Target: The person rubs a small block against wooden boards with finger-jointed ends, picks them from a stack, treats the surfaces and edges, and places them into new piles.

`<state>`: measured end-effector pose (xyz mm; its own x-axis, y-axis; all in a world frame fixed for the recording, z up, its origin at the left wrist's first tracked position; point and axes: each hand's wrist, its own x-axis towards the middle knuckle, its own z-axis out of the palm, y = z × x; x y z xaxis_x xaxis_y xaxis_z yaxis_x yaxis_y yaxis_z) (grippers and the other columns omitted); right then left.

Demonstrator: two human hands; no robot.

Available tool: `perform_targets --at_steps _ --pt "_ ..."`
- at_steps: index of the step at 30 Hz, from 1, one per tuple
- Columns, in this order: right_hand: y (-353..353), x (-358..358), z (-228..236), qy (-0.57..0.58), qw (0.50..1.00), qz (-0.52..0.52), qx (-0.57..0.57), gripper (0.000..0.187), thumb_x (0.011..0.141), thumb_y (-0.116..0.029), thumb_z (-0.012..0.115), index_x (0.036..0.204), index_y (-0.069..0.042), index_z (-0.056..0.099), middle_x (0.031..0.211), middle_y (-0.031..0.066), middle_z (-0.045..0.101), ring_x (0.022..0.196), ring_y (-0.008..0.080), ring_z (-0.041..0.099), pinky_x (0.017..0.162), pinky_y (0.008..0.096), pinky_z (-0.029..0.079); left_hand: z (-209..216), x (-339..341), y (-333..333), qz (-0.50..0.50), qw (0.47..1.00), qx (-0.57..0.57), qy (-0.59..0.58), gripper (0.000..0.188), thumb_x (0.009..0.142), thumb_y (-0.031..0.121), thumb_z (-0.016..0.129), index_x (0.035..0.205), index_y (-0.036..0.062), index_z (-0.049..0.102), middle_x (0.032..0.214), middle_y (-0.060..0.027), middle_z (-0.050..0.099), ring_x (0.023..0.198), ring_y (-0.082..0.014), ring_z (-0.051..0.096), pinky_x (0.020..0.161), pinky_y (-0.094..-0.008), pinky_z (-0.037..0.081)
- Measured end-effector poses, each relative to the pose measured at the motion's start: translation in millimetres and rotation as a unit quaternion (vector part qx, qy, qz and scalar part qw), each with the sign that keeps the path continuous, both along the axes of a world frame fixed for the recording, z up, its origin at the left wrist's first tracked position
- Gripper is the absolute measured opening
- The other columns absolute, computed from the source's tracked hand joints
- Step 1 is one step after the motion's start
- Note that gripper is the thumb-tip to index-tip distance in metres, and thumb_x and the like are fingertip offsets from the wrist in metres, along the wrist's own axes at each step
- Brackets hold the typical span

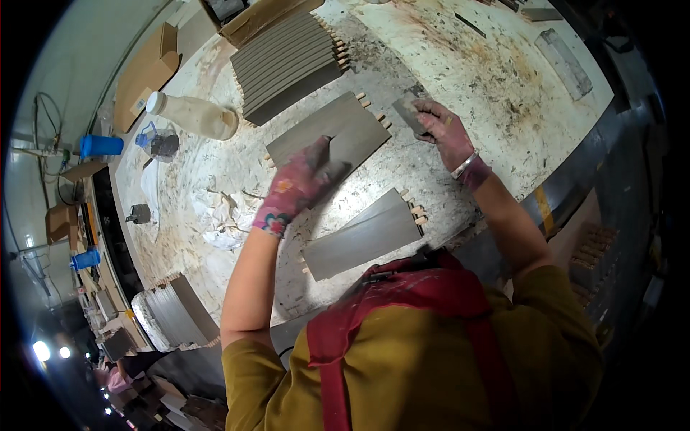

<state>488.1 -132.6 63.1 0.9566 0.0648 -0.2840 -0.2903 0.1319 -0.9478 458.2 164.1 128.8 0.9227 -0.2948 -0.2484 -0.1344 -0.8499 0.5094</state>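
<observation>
My left hand (305, 172), in a stained pink flowered glove, lies on top of a grey flat panel (359, 133), fingers apart. Short wooden pegs stick out of both ends of this panel. Off its right end, my right hand (445, 133), gloved too, pinches a small thin grey flat piece (410, 113); its exact kind cannot be made out. Nearer my body lies a second grey panel (366, 233) with similar pegs. Beyond the first panel stands a row of such panels (287, 68) set on edge.
A cloudy plastic bottle (194, 116) and a cut-off clear container (158, 142) stand at left. White crumpled plastic (219, 219) lies nearby. A wrapped panel bundle (172, 316) sits at the near left edge, a grey bar (563, 65) at far right, a cardboard box (147, 72) at far left.
</observation>
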Motion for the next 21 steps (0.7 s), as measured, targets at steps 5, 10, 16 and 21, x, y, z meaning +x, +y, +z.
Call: perform_targets --at_steps 5,10,16,21 --pt "12.0 -1.8 -5.1 -0.121 0.988 0.037 -0.09 0.042 0.091 -0.028 0.066 0.124 -0.003 0.06 0.116 0.0102 0.064 0.1 0.0196 0.061 0.089 0.0312 0.048 -23.5 -18.7 -16.7 -0.073 0.99 0.066 -0.1 0.079 0.078 0.021 0.073 0.147 0.0061 0.036 0.131 -0.0192 0.049 0.118 -0.0394 0.051 0.099 -0.0438 0.045" --pt "36.5 4.3 -4.8 -0.236 0.912 0.059 -0.331 0.041 0.087 -0.025 0.07 0.123 -0.009 0.06 0.115 0.0174 0.059 0.102 0.0323 0.063 0.092 0.0372 0.049 -28.3 -21.7 -20.6 -0.054 0.989 0.094 -0.104 0.079 0.076 0.024 0.074 0.145 0.0081 0.038 0.125 -0.0159 0.051 0.112 -0.0362 0.053 0.094 -0.0438 0.047" --pt "19.0 -44.3 21.5 -0.214 0.852 0.135 -0.459 0.038 0.083 -0.022 0.071 0.119 -0.013 0.06 0.117 0.018 0.056 0.096 0.0378 0.064 0.085 0.0428 0.053 -20.7 -26.2 -16.4 -0.05 0.99 0.065 -0.115 0.073 0.079 0.026 0.072 0.143 0.007 0.042 0.125 -0.0164 0.053 0.111 -0.0366 0.054 0.094 -0.0431 0.047" --pt "-3.5 -54.9 44.4 -0.266 0.842 0.211 -0.419 0.042 0.079 -0.013 0.072 0.12 -0.014 0.06 0.113 0.0164 0.056 0.097 0.0366 0.063 0.085 0.043 0.053 -32.0 1.6 24.4 -0.102 0.991 -0.068 -0.052 0.049 0.09 0.027 0.064 0.133 0.0052 0.055 0.122 -0.0207 0.057 0.11 -0.0394 0.058 0.093 -0.0403 0.049"
